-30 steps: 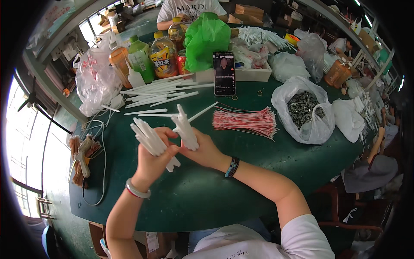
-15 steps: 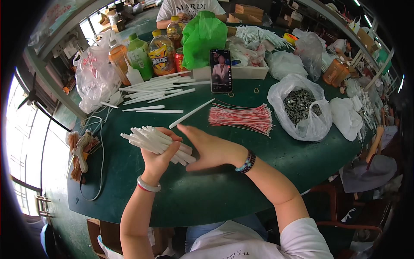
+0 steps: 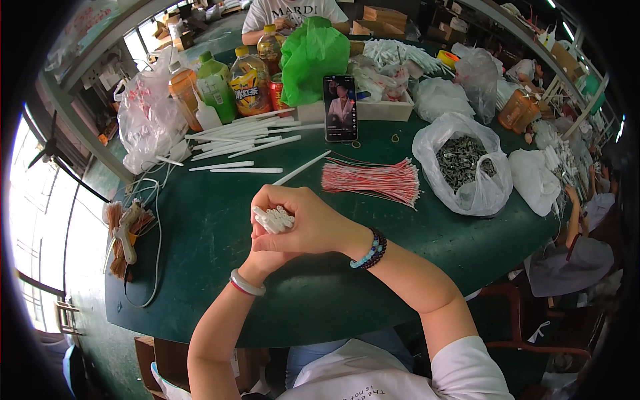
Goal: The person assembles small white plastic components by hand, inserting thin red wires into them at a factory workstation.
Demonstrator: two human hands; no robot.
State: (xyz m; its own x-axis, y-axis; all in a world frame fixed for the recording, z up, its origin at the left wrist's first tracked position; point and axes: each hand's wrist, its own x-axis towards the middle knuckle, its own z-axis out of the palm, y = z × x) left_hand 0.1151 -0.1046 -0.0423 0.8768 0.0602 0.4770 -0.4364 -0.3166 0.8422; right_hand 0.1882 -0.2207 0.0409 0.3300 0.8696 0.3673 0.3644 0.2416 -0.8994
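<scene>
A bundle of white tapered plastic sticks (image 3: 273, 220) is enclosed by both hands above the table's near middle, its ends pointing up toward me. My right hand (image 3: 312, 217) wraps over and round the bundle, fingers curled. Beneath it, my left hand (image 3: 268, 259) closes on the same bundle from below and the left; most of its fingers are hidden. Just beyond my knuckles lies a single white stick (image 3: 302, 168). Farther left, more loose white sticks (image 3: 247, 139) are spread on the green table. To the right of my hands rests a bunch of red and white wires (image 3: 370, 181).
A clear bag of small dark metal parts (image 3: 427, 150) sits at right. A phone (image 3: 341, 110) stands upright at the back, near bottles (image 3: 249, 83) and a green plastic bag (image 3: 313, 57). At left lies a glue gun (image 3: 122, 243) with its cable. Another person (image 3: 293, 13) sits opposite.
My right hand has moved left and closed round the bundle, having been open beside it. The bundle has turned from lying slantwise to end-on toward me.
</scene>
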